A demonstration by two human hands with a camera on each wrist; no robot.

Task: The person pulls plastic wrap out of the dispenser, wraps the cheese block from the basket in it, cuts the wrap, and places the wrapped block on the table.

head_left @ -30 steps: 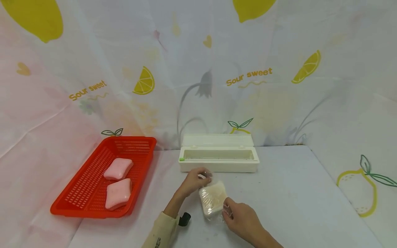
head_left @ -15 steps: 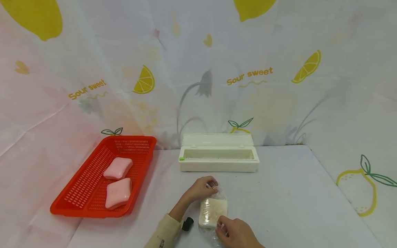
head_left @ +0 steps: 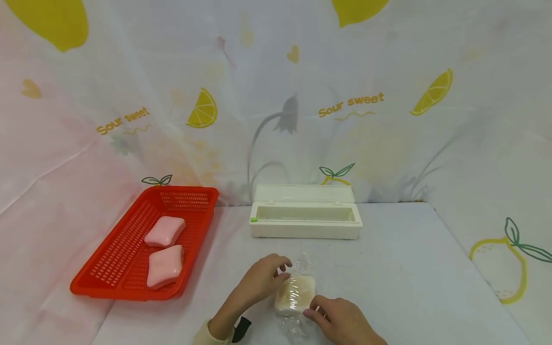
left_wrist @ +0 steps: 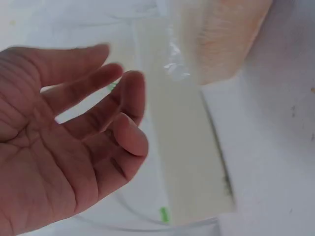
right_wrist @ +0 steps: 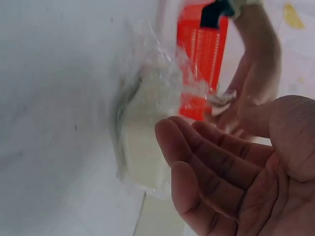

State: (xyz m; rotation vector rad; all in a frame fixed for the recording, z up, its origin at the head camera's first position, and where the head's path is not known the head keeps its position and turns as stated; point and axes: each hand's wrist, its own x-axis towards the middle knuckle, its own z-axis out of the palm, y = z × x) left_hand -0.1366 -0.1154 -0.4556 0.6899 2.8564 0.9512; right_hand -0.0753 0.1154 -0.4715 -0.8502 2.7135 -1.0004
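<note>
A cream-coloured square block (head_left: 301, 289) lies on the white table, wrapped in clear cling film (head_left: 302, 262). Loose, crumpled film sticks out at its far and near ends. My left hand (head_left: 260, 279) is at the block's upper left, thumb and fingers apart. Seen from the left wrist, its fingers (left_wrist: 130, 98) curve loosely around nothing. At the block's lower right corner is my right hand (head_left: 345, 318), fingertips right at the edge. The right wrist view shows that palm facing the wrapped block (right_wrist: 145, 142), its fingers relaxed and holding nothing.
Behind the block stands a long white box (head_left: 306, 231) with its lid raised and a small green tab at the left. On the left, a red plastic basket (head_left: 79, 286) holds two pink pillow-shaped pieces (head_left: 165, 231). A lemon-printed cloth (head_left: 366, 139) hangs behind the table.
The wrapped block has turned straighter and come nearer to me. Both hands, earlier gripping the film at its ends, have let go and sit beside the block.
</note>
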